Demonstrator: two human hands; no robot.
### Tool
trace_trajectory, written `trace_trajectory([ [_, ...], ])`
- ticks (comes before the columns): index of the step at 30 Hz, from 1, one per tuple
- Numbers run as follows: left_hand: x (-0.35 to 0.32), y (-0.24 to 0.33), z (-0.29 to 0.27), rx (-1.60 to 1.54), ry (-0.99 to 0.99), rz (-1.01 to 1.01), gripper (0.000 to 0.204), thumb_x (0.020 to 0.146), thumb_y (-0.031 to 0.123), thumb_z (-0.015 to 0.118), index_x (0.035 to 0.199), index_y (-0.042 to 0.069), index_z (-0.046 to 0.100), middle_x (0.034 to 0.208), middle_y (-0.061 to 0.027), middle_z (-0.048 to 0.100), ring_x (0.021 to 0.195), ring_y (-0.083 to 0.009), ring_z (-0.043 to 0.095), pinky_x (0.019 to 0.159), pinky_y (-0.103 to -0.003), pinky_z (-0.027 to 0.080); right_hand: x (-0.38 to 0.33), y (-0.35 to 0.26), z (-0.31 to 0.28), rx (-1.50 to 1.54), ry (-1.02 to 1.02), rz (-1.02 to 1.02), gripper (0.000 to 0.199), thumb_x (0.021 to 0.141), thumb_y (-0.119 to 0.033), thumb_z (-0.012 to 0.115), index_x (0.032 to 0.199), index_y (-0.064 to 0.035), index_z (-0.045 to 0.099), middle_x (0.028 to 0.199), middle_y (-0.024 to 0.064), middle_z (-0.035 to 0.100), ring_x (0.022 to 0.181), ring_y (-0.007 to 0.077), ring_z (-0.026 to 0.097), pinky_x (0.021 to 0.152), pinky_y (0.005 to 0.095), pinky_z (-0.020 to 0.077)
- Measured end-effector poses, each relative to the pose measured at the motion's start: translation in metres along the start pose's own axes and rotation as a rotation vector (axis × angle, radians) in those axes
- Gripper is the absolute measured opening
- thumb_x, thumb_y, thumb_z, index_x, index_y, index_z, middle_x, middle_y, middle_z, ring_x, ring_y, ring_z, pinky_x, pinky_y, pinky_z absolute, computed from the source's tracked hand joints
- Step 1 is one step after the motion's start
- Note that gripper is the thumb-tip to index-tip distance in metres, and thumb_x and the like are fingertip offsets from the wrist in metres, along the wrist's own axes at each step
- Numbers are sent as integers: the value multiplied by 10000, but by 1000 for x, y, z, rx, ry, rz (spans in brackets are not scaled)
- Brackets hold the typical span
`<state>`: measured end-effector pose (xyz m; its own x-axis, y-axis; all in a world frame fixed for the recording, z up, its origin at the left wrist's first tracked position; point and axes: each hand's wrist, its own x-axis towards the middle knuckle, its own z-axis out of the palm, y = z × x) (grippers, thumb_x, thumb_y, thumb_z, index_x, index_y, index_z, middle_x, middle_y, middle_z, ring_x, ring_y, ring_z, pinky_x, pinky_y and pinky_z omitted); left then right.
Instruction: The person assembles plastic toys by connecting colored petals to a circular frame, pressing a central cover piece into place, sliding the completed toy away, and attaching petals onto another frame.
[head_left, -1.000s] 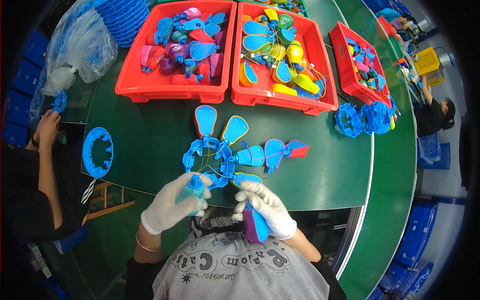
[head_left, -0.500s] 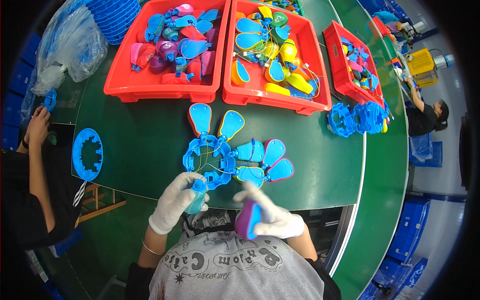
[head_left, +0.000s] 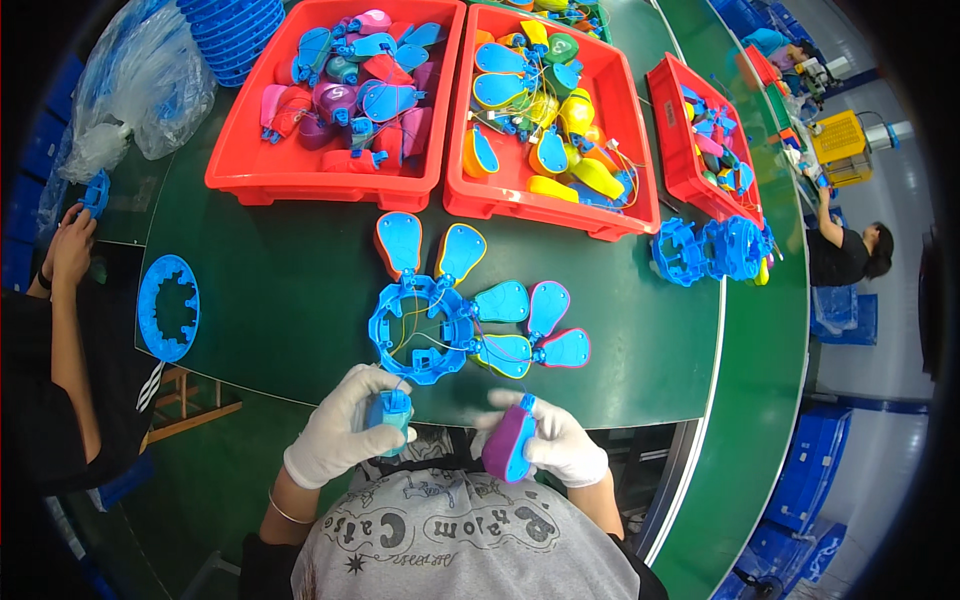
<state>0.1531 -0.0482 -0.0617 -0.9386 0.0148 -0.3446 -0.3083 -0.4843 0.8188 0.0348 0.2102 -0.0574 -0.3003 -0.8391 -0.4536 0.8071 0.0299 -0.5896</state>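
In white gloves, both my hands are at the table's near edge. My left hand (head_left: 345, 430) grips a teal petal-shaped plastic piece (head_left: 393, 418) with its blue neck upward. My right hand (head_left: 568, 448) holds a purple petal-shaped piece (head_left: 506, 440), blue back to the right and neck up. Just beyond lies a blue plastic ring (head_left: 381, 335) crossed by thin wires. Around it, blue-backed petals lie: an orange-edged one (head_left: 400, 245), a yellow-edged one (head_left: 461, 252), a teal one (head_left: 500, 301), a lime-edged one (head_left: 503, 354) and two pink-edged ones (head_left: 549, 306).
Red trays (head_left: 330, 186) of coloured petals stand at the back, a smaller red tray (head_left: 685, 150) to their right. Stacked blue rings (head_left: 735, 248) sit at right. A flat blue ring (head_left: 152, 310) overhangs the left edge. Beside it a co-worker's hands (head_left: 72, 245) hold a blue part.
My right hand has turned the purple piece more upright, its blue neck now showing. My left hand has shifted slightly down and turned the teal piece.
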Motion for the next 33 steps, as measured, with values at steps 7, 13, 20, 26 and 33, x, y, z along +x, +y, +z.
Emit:
trace_trajectory([
  [7,8,1,3,231,149,23,443,831,194,674,1176,36,445,970,-64,561,861,-110,568,777,-270,473,38,22,25,313,-21,-16,503,910,-326,564,1292,-66,365,1172,129,516,1035,263,592,930,453,478],
  [13,9,2,8,463,166,25,526,917,384,534,1279,8,470,1105,-142,608,966,-198,596,861,-298,450,50,22,20,-475,196,-181,403,964,-217,425,1317,-33,363,1012,100,588,920,177,570,840,287,442],
  [20,18,0,6,582,201,126,388,957,280,469,1221,4,534,1121,-142,610,1008,-217,597,887,-304,445,69,10,29,-703,119,-229,436,960,-211,444,1341,-6,390,1045,88,571,933,166,558,873,292,434],
  [26,18,1,-2,688,213,135,356,955,219,453,1222,1,543,1122,-139,614,1037,-219,589,900,-305,438,76,3,43,-798,201,-175,413,952,-205,455,1320,-19,430,981,100,612,905,173,588,835,293,449],
  [33,12,5,-4,519,238,53,341,944,189,455,1216,3,546,1093,-151,620,999,-233,604,875,-311,452,83,-12,44,-1108,284,-112,361,937,-237,497,1259,-74,516,964,195,631,876,336,628,771,369,483],
])
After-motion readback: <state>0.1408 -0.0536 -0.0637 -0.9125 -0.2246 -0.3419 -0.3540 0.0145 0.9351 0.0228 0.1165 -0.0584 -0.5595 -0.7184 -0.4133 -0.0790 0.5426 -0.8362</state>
